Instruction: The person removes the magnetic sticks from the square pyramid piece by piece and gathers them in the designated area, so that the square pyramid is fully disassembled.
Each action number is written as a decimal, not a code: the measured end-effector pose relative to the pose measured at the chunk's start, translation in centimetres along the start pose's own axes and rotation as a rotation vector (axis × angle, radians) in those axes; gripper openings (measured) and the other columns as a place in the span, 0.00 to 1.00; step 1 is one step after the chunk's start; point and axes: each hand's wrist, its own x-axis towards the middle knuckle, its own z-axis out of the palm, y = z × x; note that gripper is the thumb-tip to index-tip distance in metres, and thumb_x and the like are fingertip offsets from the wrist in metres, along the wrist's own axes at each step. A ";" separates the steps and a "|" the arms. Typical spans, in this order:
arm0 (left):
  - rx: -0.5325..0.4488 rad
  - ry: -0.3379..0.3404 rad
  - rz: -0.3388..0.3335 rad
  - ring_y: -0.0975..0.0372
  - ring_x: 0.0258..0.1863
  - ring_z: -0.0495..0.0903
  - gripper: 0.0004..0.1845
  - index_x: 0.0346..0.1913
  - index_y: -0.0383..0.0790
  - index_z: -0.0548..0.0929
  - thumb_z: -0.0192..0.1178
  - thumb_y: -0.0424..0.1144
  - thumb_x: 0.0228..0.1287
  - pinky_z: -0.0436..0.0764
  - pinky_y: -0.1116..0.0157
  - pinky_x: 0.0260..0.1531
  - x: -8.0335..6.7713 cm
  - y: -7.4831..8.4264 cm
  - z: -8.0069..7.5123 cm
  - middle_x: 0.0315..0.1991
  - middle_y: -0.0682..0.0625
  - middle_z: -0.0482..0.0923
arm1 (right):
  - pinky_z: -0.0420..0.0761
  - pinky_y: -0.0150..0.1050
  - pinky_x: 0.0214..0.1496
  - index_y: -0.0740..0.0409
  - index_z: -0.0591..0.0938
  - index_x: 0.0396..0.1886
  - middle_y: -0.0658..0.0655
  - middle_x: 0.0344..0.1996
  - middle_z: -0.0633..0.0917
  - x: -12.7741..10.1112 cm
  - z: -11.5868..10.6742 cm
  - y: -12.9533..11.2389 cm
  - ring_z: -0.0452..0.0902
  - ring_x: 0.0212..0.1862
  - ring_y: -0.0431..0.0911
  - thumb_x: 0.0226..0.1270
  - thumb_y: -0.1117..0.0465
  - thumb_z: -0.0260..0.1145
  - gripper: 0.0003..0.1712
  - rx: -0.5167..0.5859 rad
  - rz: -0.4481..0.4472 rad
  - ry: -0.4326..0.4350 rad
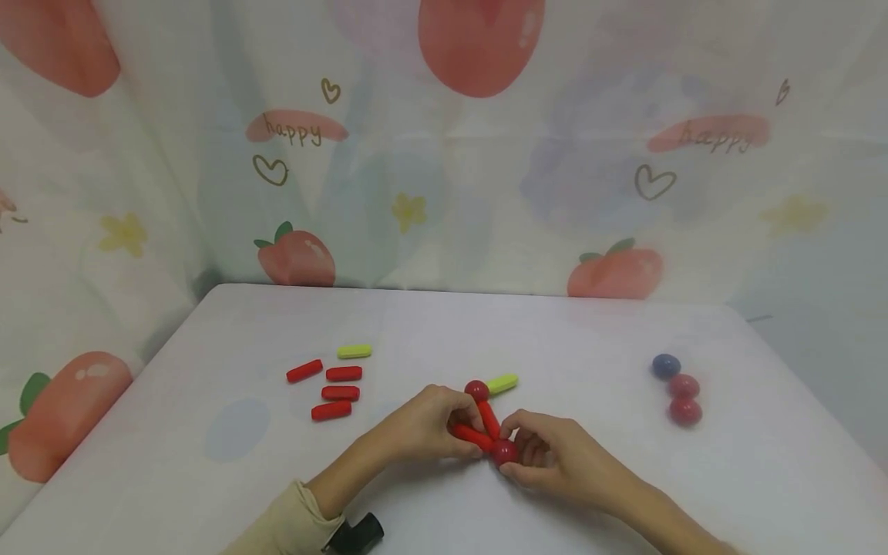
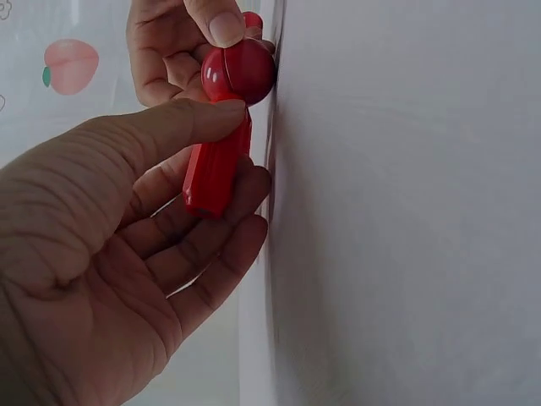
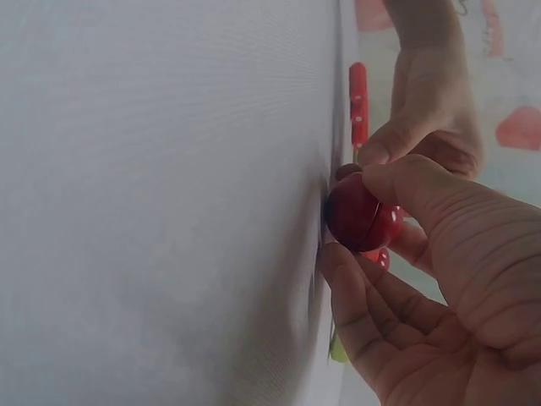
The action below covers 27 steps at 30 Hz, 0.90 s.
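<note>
Head view: left hand [image 1: 423, 424] pinches a red stick [image 1: 472, 436]; right hand [image 1: 548, 455] pinches a red ball [image 1: 504, 452], near centre of the counter [image 1: 555, 339].
Left wrist view: stick's [image 2: 215, 173] far end hidden by the ball [image 2: 241, 72].
Right wrist view: ball [image 3: 362, 213] partly covered by fingers [image 3: 372, 313].

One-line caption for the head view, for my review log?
Left hand holds a red plastic stick while right hand pinches a red ball at its end, on a white table.

6 red sticks [image 1: 343, 374], 2 green sticks [image 1: 354, 351], 5 balls [image 1: 683, 386]
</note>
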 end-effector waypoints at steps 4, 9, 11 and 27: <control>-0.010 0.034 -0.018 0.69 0.32 0.74 0.09 0.35 0.45 0.86 0.78 0.34 0.55 0.79 0.74 0.34 0.0 0.2 0.3 0.28 0.62 0.80 | 0.80 0.31 0.34 0.45 0.80 0.48 0.40 0.29 0.82 -0.1 0.0 0.2 0.77 0.32 0.34 0.64 0.55 0.76 0.16 0.001 -0.009 0.014; 0.012 0.117 -0.059 0.69 0.31 0.75 0.09 0.35 0.44 0.85 0.77 0.33 0.55 0.78 0.74 0.35 -0.3 0.8 0.4 0.28 0.61 0.80 | 0.80 0.31 0.34 0.46 0.81 0.48 0.39 0.29 0.82 -0.1 0.2 0.3 0.77 0.32 0.33 0.64 0.55 0.76 0.16 0.021 -0.049 0.029; 0.006 0.137 -0.066 0.69 0.31 0.76 0.10 0.35 0.45 0.85 0.77 0.33 0.55 0.79 0.73 0.37 -0.6 1.1 0.2 0.29 0.61 0.81 | 0.80 0.31 0.34 0.45 0.81 0.48 0.39 0.29 0.81 -0.1 0.2 0.3 0.77 0.32 0.33 0.64 0.55 0.76 0.16 0.025 -0.058 0.029; 0.119 0.515 -0.174 0.64 0.37 0.83 0.16 0.44 0.45 0.85 0.75 0.28 0.54 0.85 0.62 0.40 -8.2 -1.4 -5.8 0.37 0.57 0.86 | 0.81 0.32 0.34 0.46 0.81 0.48 0.40 0.30 0.81 0.1 0.2 0.3 0.77 0.32 0.34 0.64 0.54 0.76 0.16 0.035 -0.062 0.023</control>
